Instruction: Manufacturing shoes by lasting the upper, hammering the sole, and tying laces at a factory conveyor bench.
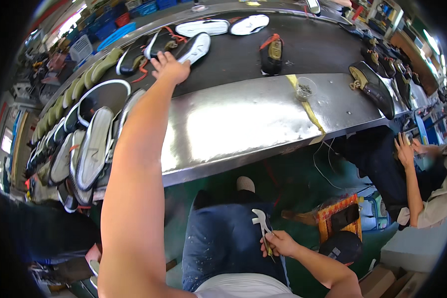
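My left hand (171, 66) is stretched far out over the dark conveyor belt (313, 47), its fingers on a black shoe with a white sole (195, 48). Beside it lies another black shoe with orange laces (160, 43). My right hand (279, 243) rests low over my lap, shut on a pair of pale metal pliers (261, 222) that point upward. My blue trousers (223, 238) are below the steel table edge.
A shiny steel table (243, 119) runs along the belt. Several white-soled shoes (92, 149) are piled at its left end. More black shoes (373, 87) lie at the right, near a small clear cup (304, 89). Another person's hand (405, 151) is at the right.
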`<state>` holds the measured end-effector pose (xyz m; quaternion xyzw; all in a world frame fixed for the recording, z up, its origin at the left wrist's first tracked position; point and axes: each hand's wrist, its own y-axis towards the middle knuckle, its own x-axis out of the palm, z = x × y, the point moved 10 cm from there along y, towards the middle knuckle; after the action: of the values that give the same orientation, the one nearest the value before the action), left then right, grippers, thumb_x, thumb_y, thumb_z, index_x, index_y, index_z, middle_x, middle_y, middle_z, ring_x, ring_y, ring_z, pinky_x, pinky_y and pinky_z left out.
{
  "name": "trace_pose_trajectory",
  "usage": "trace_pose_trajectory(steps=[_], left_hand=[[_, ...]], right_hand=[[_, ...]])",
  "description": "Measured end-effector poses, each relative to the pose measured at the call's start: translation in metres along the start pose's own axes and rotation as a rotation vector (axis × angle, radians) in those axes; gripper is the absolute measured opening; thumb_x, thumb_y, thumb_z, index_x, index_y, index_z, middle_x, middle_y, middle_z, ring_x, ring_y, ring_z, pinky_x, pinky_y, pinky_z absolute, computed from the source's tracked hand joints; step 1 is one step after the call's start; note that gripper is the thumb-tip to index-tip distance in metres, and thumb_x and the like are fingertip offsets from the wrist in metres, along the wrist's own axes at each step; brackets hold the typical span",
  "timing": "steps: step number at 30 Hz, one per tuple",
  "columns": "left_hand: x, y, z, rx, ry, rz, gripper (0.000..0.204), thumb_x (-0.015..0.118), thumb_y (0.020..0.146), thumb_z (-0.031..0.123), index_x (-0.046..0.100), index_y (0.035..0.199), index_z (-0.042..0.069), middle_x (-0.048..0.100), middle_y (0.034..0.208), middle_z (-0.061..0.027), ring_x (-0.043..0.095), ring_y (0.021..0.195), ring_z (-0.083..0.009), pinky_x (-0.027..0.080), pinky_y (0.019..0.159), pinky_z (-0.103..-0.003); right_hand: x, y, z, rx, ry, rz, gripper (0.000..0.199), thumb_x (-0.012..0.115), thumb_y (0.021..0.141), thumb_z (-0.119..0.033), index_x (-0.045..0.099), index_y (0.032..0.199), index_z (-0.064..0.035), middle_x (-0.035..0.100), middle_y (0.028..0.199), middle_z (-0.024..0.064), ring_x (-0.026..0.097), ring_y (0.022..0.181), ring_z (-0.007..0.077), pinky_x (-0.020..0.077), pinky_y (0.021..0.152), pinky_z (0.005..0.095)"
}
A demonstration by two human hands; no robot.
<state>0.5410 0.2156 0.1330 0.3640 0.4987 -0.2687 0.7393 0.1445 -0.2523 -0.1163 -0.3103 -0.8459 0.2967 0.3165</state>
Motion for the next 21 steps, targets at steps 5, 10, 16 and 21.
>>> trace_pose_trajectory(steps=[5,10,16,21], left_hand=[[0.027,0.006,0.015,0.370,0.186,0.037,0.083,0.043,0.096,0.060,0.034,0.146,-0.005,0.032,0.156,-0.0189,0.023,0.147,-0.0361,0.013,0.120,-0.052],[0.004,-0.053,0.074,0.757,0.199,-0.074,0.068,0.039,0.100,0.054,0.041,0.146,0.004,0.044,0.148,-0.0198,0.040,0.139,-0.0335,0.031,0.114,-0.043],[-0.041,-0.080,0.085,0.739,0.203,-0.164,0.052,0.046,0.097,0.050,0.064,0.124,0.010,0.061,0.128,-0.0198,0.053,0.125,-0.0342,0.043,0.105,-0.045],[-0.089,-0.056,-0.101,-0.066,0.117,-0.605,0.069,0.067,0.087,0.053,0.059,0.127,-0.003,0.062,0.126,-0.0205,0.063,0.108,-0.0375,0.051,0.088,-0.053]], right_hand=[[-0.007,0.001,-0.008,-0.003,0.025,-0.044,0.038,0.038,0.107,-0.033,0.056,0.110,0.0004,0.069,0.090,0.0114,0.071,0.074,0.0177,0.0424,0.045,0.0224],[-0.008,0.009,-0.015,0.056,0.012,-0.051,0.040,0.036,0.107,-0.034,0.057,0.110,-0.0004,0.069,0.090,0.0105,0.071,0.075,0.0166,0.0427,0.046,0.0219],[-0.003,0.014,-0.010,0.001,-0.058,-0.072,0.039,0.035,0.107,-0.034,0.057,0.109,-0.0015,0.069,0.090,0.0098,0.071,0.075,0.0167,0.0432,0.046,0.0227],[-0.001,0.008,-0.005,-0.032,-0.036,-0.034,0.040,0.038,0.106,-0.037,0.058,0.106,-0.0025,0.068,0.088,0.0100,0.070,0.072,0.0166,0.0437,0.047,0.0230]])
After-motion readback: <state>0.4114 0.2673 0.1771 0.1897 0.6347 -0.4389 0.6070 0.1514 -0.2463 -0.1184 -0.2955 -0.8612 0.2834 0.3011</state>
